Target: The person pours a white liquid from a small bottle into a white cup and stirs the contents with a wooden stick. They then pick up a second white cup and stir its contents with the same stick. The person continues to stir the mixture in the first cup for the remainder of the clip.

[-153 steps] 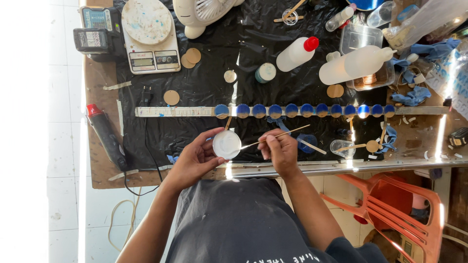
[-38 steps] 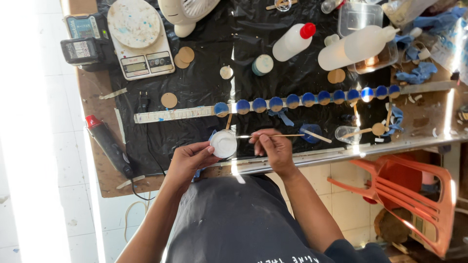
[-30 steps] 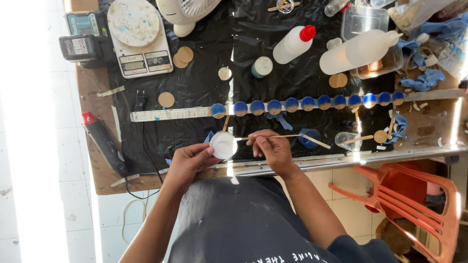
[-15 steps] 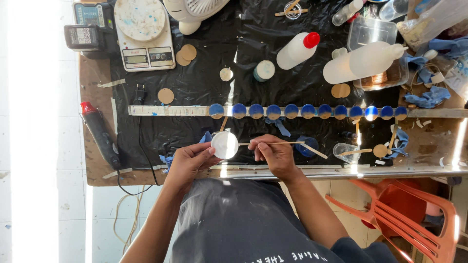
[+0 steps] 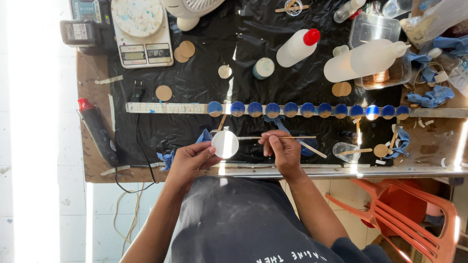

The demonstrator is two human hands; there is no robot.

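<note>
1. Counter (image 5: 97, 165) is lying under a black plastic sheet (image 5: 195, 131) that is covering most of its top.
2. Orange plastic chair (image 5: 414, 214) is standing below the counter's near edge, on the person's right.
3. Digital scale (image 5: 141, 36) is sitting at the far left of the sheet, with a speckled round plate on top.
4. Two white squeeze bottles are lying on their sides far right: one with a red cap (image 5: 297, 46), one larger (image 5: 363, 61).
5. Long rail (image 5: 165, 107) is running across the sheet, carrying a row of blue discs (image 5: 307, 109).
6. Left hand (image 5: 190, 160) is grasping a small white round cup (image 5: 225, 144) by its rim, holding it tilted just above the counter's near edge.
7. Right hand (image 5: 282, 151) is pinching a thin wooden stick (image 5: 253, 138), held level, its tip reaching the cup.
8. Small wooden discs (image 5: 164, 92) are lying scattered on the sheet.
</note>
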